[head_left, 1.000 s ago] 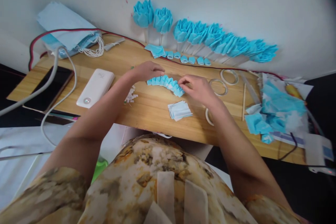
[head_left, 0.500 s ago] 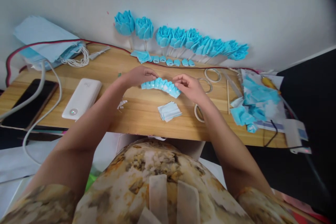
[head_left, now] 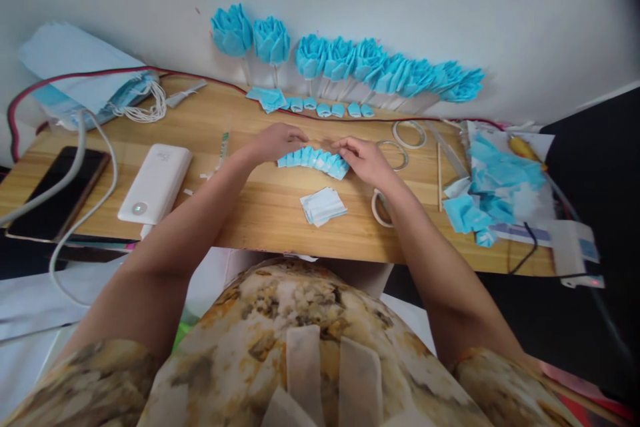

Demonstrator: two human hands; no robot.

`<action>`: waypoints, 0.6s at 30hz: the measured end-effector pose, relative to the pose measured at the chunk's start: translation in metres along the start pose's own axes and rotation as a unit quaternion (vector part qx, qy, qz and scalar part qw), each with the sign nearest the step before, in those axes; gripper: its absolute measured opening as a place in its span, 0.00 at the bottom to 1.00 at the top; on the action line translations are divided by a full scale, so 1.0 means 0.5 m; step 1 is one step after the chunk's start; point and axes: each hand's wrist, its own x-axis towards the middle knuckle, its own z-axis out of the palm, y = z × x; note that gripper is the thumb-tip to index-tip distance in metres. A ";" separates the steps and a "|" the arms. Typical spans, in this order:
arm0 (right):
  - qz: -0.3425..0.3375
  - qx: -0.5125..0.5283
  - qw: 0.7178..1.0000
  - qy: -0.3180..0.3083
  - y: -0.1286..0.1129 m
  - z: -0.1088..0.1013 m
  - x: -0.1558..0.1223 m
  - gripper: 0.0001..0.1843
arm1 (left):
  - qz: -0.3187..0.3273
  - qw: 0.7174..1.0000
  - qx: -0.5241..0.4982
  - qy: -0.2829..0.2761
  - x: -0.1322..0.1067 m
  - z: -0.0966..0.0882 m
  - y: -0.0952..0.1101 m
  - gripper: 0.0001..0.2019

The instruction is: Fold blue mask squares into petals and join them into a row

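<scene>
A curved strip of overlapping blue petals (head_left: 314, 159), made of soft fabric-like material, is between my two hands just above or on the wooden table. My left hand (head_left: 280, 141) pinches its upper edge left of the middle, with the fingertips partly hidden. At the right end, my right hand (head_left: 363, 159) has thumb and fingers closed on the strip. A small stack of pale blue cut pieces (head_left: 323, 206) lies nearer to me. Rolls of tape (head_left: 381, 208) rest beside my right forearm and beyond my right hand.
Blue fabric flowers (head_left: 340, 59) on white stems lean along the wall, with small rolled petals (head_left: 324, 110) before them. A power bank (head_left: 156, 183) and phone (head_left: 57, 193) lie left. Right are a wooden stick (head_left: 439, 177) and blue scraps (head_left: 505, 170). A red-black cable (head_left: 200, 73) crosses behind.
The view has shifted slightly. Both hands stay at the petal strip, with small finger movements. My left forearm sits further right, uncovering more of a green-and-clear strip on the table.
</scene>
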 end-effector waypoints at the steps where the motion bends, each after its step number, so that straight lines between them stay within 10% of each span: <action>1: -0.001 -0.001 1.000 -0.004 0.002 -0.001 0.001 0.21 | 0.006 1.000 0.008 0.000 -0.001 0.002 0.004 0.22; 10: -0.080 -0.089 0.990 0.073 0.002 -0.050 -0.063 0.22 | 0.067 0.971 0.131 0.187 -0.033 0.018 -0.002 0.18; 18: -0.093 -0.202 0.970 0.095 0.024 -0.049 -0.234 0.24 | 0.058 0.965 0.138 0.216 -0.096 0.019 -0.016 0.16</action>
